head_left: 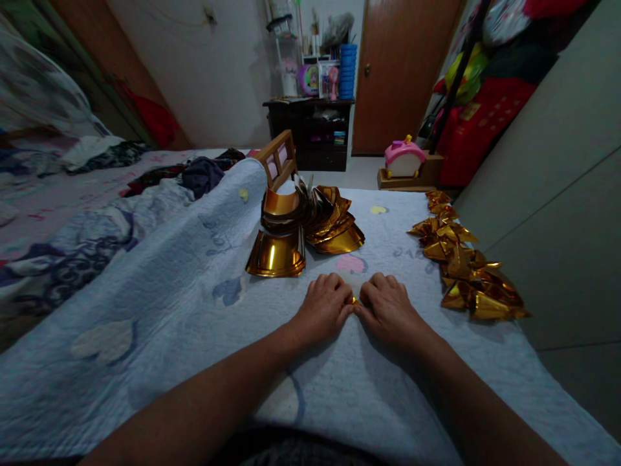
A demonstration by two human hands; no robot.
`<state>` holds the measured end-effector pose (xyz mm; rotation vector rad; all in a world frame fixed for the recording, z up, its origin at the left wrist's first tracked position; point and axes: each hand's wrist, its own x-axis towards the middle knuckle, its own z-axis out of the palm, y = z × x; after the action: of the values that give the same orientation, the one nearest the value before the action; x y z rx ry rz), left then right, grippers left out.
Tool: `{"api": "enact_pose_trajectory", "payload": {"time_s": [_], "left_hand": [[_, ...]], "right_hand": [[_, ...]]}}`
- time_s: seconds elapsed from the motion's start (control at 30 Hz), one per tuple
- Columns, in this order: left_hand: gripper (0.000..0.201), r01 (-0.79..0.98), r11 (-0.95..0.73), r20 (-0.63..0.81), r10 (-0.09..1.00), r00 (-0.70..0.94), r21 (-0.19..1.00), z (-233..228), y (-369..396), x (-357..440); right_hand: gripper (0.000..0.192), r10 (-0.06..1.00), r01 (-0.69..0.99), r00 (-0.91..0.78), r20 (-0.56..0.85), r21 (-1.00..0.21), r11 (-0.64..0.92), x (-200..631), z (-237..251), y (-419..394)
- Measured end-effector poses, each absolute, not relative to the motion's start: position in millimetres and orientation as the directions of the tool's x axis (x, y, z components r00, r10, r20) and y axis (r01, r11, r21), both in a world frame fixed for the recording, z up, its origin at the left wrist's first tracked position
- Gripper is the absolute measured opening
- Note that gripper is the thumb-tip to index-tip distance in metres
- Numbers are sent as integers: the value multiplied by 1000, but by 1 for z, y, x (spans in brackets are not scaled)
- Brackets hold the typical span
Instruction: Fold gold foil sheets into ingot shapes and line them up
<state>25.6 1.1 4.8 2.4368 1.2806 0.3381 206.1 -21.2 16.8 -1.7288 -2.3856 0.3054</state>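
Close together over the bed, my left hand (pixel 328 303) and my right hand (pixel 387 304) both have curled fingers. Between their thumbs and fingertips they pinch a small piece of gold foil paper (pixel 356 301); most of it is hidden by the fingers. Beyond my left hand lies a fanned stack of shiny gold foil sheets (pixel 277 252), with more bent sheets (pixel 334 226) leaning beside it. Off to the right of my right hand, a long heap of folded gold foil pieces (pixel 458 259) lies along the bed's edge.
A pale blue quilted cover (pixel 194 362) with heart shapes lies under everything and rises at the left. Rumpled clothes (pixel 201 176) lie beyond it. A pink toy (pixel 404 159) stands at the far edge. A cabinet (pixel 553 194) borders the right side.
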Motion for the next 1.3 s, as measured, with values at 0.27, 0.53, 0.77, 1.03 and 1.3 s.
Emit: {"api": "enact_pose_trajectory", "payload": {"time_s": [0.27,0.53,0.77,1.03,1.3], "left_hand": [[5,701,-534,17,801,599,473,6,6,19],[5,699,-508,-3,808,589,503,7,8,19],[5,689,-479,-39,806,591,545,14,9,19],[7,665,-492,-6,801,598,562,11,9,17],[76,700,-453,125,875,467,553,0,11,11]], "right_hand": [[21,963,924,-261,59,-274,268,206,11,-22],[35,961,912,-253,114,-304,276,213,-5,-17],[47,963,902,-270,13,-345,258,226,-6,-11],[53,950,892,-312,5,-341,295,237,-5,-8],[61,957,810,-289,30,-525,261,229,8,-9]]}}
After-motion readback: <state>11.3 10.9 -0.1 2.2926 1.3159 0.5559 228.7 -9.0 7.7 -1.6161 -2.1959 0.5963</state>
